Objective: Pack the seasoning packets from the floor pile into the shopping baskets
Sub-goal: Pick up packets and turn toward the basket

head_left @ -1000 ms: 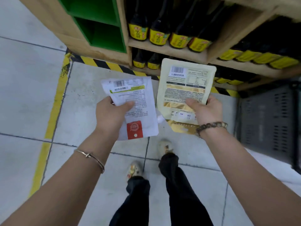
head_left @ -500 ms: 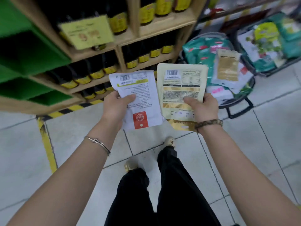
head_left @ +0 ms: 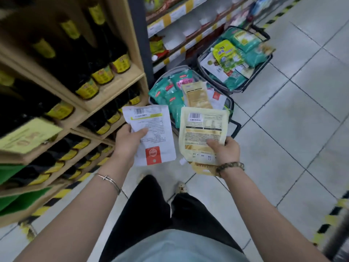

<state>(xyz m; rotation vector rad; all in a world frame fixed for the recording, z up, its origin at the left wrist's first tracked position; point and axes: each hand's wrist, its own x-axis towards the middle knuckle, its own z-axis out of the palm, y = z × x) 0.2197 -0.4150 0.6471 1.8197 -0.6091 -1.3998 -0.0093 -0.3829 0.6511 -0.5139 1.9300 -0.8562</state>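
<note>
The white packet point(head_left: 151, 133) bore a red square and a lime stripe. At its three o'clock, the cream packet point(head_left: 203, 129) carried gold bands. At twelve o'clock, teal packets point(head_left: 171, 99) filled the grey-rimmed basket point(head_left: 168, 72). The dark bottles point(head_left: 102, 72) wore yellow labels, and the floor tape point(head_left: 56, 197) ran in yellow-black stripes.

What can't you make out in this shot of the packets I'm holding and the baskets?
Head view:
White packet and cream packet: fronts face away; back print too small to read.
Gold packet under the cream one: mostly covered by it and the right hand.
Nearer basket: near side hidden behind both held packets.
Bottle labels: motion-blurred.
Floor pile: outside the frame.
</note>
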